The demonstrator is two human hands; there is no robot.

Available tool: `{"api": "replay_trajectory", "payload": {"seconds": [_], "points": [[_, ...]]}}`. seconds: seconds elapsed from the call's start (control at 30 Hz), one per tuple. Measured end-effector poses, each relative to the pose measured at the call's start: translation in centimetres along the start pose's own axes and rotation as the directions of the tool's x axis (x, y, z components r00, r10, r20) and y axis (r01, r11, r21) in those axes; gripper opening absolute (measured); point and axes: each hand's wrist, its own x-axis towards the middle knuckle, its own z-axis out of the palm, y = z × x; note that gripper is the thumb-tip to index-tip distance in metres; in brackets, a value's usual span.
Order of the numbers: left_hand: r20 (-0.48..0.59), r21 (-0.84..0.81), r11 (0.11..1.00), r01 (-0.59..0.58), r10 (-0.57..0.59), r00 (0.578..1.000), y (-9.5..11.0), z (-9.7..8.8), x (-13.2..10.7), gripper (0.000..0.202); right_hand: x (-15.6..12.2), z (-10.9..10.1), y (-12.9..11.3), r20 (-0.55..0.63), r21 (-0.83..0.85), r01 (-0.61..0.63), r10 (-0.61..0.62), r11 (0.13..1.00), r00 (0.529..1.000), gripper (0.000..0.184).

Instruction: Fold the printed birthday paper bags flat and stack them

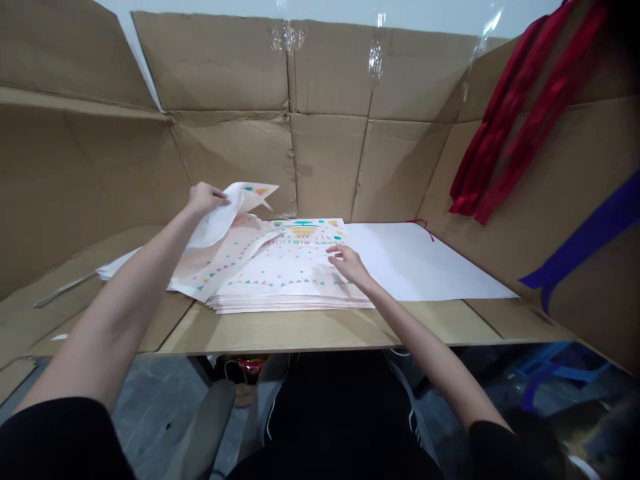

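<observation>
White and thin, a lifted sheet (213,228) with coloured print is pinched at its edge by the left hand (207,198), at ten o'clock from the birthday-print stack (295,270). The right hand (347,262), fingers loosely spread, is at the stack's three o'clock; whether its fingertips touch, I cannot tell. Further out at three lies a plain white sheet (415,267). Red ribbons (490,133) hang at two o'clock, a blue ribbon (590,240) at three; a cardboard wall (330,160) stands at twelve.
</observation>
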Motion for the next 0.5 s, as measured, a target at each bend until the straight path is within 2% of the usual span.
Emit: {"api": "replay_trajectory", "payload": {"seconds": [0.07, 0.13, 0.2, 0.27, 0.33, 0.4, 0.5], "points": [[-0.039, 0.051, 0.998, -0.036, 0.037, 0.999, 2.2, -0.1, -0.7, 0.039, 1.4, 1.6, -2.3, 0.073, -0.027, 0.118, -0.115, 0.993, 0.991, 0.025], [-0.034, 0.045, 0.997, -0.069, 0.071, 0.997, 4.1, 0.4, -1.5, 0.043, 2.5, 2.9, -4.8, 0.090, -0.065, 0.288, -0.282, 0.955, 0.955, 0.034], [-0.009, 0.014, 0.998, -0.061, 0.061, 0.998, 5.6, 1.4, -2.4, 0.041, 3.4, 3.9, -6.9, 0.056, -0.125, 0.458, -0.455, 0.880, 0.889, 0.047], [0.039, -0.073, 0.995, -0.070, 0.073, 0.997, 6.7, 2.9, -3.2, 0.036, 4.3, 4.5, -8.3, 0.033, -0.221, 0.575, -0.583, 0.788, 0.812, 0.054], [0.117, -0.215, 0.975, -0.065, 0.092, 0.989, 7.5, 4.4, -4.0, 0.032, 5.1, 5.0, -8.6, 0.061, -0.333, 0.638, -0.660, 0.694, 0.749, 0.047], [0.180, -0.353, 0.935, -0.026, 0.096, 0.979, 8.2, 5.5, -4.8, 0.033, 5.6, 5.1, -8.1, 0.132, -0.428, 0.677, -0.700, 0.599, 0.702, 0.032], [0.204, -0.454, 0.891, 0.012, 0.091, 0.975, 9.2, 6.6, -5.7, 0.032, 5.5, 5.1, -6.5, 0.225, -0.516, 0.704, -0.717, 0.487, 0.660, 0.019]]}}
